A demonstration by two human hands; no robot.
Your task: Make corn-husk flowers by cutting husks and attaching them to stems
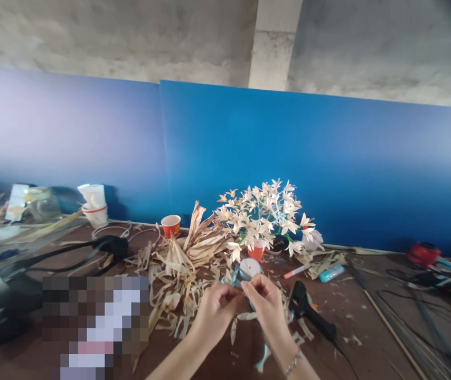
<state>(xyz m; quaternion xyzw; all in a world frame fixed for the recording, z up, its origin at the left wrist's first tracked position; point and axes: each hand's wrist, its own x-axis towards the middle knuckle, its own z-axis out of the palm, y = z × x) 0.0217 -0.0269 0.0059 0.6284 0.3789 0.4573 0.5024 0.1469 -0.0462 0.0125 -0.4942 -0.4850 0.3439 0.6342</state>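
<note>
My left hand (218,309) and my right hand (265,302) meet above the brown table, fingertips pinched close together. Between them runs a light-blue ribbon (231,276), its loose tail showing beneath my right wrist. Just beyond my fingers lies a white spool (250,266). Behind it, an orange paper cup (255,251) holds a bunch of cream flowers (265,211) with green stems. A black glue gun (311,311) rests to the right of my right hand. My fingers partly hide the ribbon where they pinch it.
Dried husks (205,240) and husk scraps (184,295) cover the table on the left. A red cup (170,226) stands behind them. Right of the flowers lie a marker (296,272) and a turquoise case (331,273). Cables (407,295) trail at far right; a blue panel (225,137) stands behind.
</note>
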